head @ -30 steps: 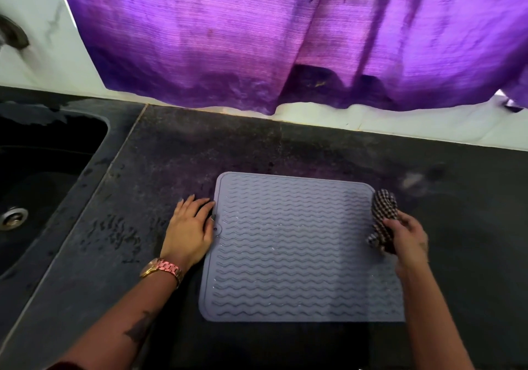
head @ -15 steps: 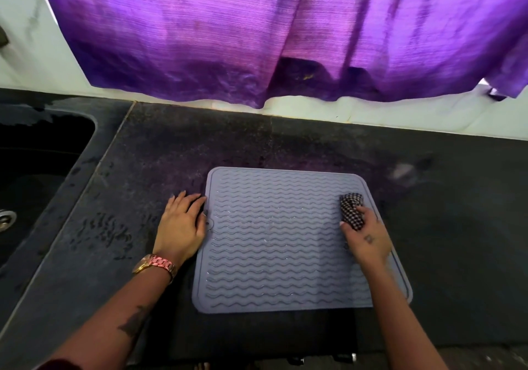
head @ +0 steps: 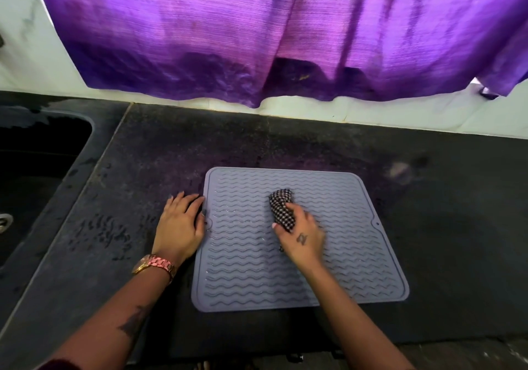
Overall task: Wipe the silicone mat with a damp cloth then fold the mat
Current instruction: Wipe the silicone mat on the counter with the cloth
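Grey and bumpy, the silicone mat [head: 337, 255] lies flat on the dark counter [head: 457, 241], near the front edge. The right hand [head: 303, 238] squeezes the checked cloth [head: 281, 208] tight at the mat's middle. The left hand [head: 180, 227] lies flat with straight fingers at the mat's left edge. To wipe well, push down along the wavy lines and reach every corner.

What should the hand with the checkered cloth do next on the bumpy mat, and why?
Probably slide the cloth toward the mat's left edge. The right hand grips the bunched cloth near the middle of the grey mat, so the left part looks not yet wiped in this stroke. The left hand rests flat at that edge, steadying it. The mat lies flat, unfolded, so folding seems early.
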`<state>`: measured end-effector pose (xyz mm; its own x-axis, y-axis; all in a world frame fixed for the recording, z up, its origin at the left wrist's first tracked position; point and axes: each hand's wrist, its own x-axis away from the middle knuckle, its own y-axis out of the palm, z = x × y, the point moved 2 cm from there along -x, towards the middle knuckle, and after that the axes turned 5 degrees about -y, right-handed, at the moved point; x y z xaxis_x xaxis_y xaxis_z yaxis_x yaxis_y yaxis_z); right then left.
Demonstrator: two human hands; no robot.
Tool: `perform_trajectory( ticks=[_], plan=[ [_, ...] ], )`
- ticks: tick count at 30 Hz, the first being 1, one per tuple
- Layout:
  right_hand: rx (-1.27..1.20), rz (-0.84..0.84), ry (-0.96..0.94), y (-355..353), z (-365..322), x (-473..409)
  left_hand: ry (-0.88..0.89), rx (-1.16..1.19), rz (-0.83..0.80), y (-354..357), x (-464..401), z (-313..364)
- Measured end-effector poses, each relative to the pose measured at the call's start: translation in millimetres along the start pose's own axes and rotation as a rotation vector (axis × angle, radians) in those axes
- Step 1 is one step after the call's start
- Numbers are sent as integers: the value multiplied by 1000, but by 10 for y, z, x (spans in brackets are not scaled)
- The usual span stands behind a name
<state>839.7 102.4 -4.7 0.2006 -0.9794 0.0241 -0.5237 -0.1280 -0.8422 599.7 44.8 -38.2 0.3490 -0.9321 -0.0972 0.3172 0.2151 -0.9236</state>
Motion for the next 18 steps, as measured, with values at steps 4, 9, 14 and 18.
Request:
perform_trajectory(
  ticks=[4, 9, 14, 18],
  plan=[
    [-67, -44, -51, 131, -200, 35, 0, 10, 0, -6, 2, 8],
    [-134, -111, -111, 328, -470, 104, 2, 47, 9, -23, 4, 15],
    [-162, -158, -89, 482, -724, 124, 16, 93, 13, -42, 5, -2],
    [-757, -319, 150, 545, -866, 148, -20, 167, 15, -56, 11, -21]
  ],
)
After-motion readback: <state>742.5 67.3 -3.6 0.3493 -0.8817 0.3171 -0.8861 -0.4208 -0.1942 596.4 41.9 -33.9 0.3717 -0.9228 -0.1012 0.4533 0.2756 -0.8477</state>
